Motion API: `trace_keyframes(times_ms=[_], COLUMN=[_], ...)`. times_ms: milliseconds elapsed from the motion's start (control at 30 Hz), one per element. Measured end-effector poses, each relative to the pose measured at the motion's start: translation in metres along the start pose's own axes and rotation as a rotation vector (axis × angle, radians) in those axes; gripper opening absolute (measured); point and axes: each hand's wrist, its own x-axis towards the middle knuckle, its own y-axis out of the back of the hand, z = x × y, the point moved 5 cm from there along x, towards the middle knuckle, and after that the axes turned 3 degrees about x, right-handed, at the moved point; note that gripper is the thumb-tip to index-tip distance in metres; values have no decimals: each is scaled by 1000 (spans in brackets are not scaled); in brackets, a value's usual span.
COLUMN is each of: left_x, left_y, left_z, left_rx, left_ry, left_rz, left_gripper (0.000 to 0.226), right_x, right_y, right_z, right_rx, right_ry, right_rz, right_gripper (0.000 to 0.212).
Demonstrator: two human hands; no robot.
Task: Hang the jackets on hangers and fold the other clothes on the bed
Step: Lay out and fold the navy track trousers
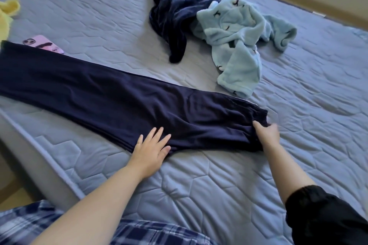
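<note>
The navy trousers [123, 97] lie flat on the bed [209, 189], folded lengthwise into 1 long strip. The strip runs slantwise from the far left edge of the view down to the near right, and its gathered elastic end is at the right.

The left hand [152, 147] rests palm down on the near edge of the trousers, about midway along the visible strip. Its fingers are straight and spread wide, pressing the cloth to the quilted blue-grey cover.

The right hand [266, 135] is at the gathered end. The thumb lies on top of the fabric and the fingers curl at the edge, so the hand pinches that end. It is blurred, and the fingertips cannot be made out. A black sleeve [322, 217] is pushed up on the right forearm.

Farther back on the bed, a dark navy fleece garment [171, 14] lies crumpled. A light blue fleece garment [237, 42] with small dark marks overlaps its right side. Both are well apart from the trousers.

At the left, a pink phone [42, 43] lies face down, its near edge touching or just under the far edge of the trousers. A yellow garment [6, 16] shows at the left border.

Plaid cloth [139, 232] fills the bottom of the view.
</note>
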Motion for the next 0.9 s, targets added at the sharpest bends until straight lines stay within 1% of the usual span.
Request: trace_keyframes(times_ms=[33,100,200,300,400,433,467,500,567,600,633,667,700,733,767,833,867,900], left_x=[1,2,2,6,10,11,14,18,22,23,22,20,18,15,13,11,11,12], left_y=[-4,-8,-11,-11,-14,-13,-11,-5,12,17,19,17,16,16,17,18,19,21], left_z=[-1,0,-2,4,8,7,4,1,-9,-15,-22,-29,-38,-46,-52,-59,-59,-56], left_rx=[2,42,155,226,152,51,-126,-382,-1028,-1346,-1616,-1847,-2034,-2164,-2238,-2289,-2280,-2254], left_ry=[13,-7,-48,-119,-150,-140,-106,-40,162,268,373,461,519,535,528,545,574,605], left_rz=[-36,-63,-42,2,13,12,16,37,97,130,137,138,141,144,145,177,197,213], left_gripper=[52,53,58,57,55,53,49,42,31,31,35,45,55,61,66,66,61,55], right_x=[5,15,18,1,-36,-52,-72,-91,-129,-146,-160,-171,-176,-174,-165,-138,-125,-115], right_y=[-4,-2,7,7,-8,-16,-26,-38,-63,-76,-89,-103,-114,-120,-122,-120,-118,-119], right_z=[5,2,-14,-48,-98,-116,-133,-149,-174,-182,-186,-186,-182,-179,-174,-159,-149,-137], right_rx=[-11,-26,16,132,186,195,205,224,248,263,300,363,396,386,357,298,259,229], right_ry=[-81,-124,-165,-119,29,92,151,208,348,399,399,343,305,322,359,386,362,318], right_rz=[-92,-235,-364,-404,-444,-465,-488,-514,-561,-623,-735,-887,-979,-969,-882,-617,-499,-433], right_gripper=[44,41,40,35,24,19,14,13,16,23,34,48,56,57,54,48,47,47])
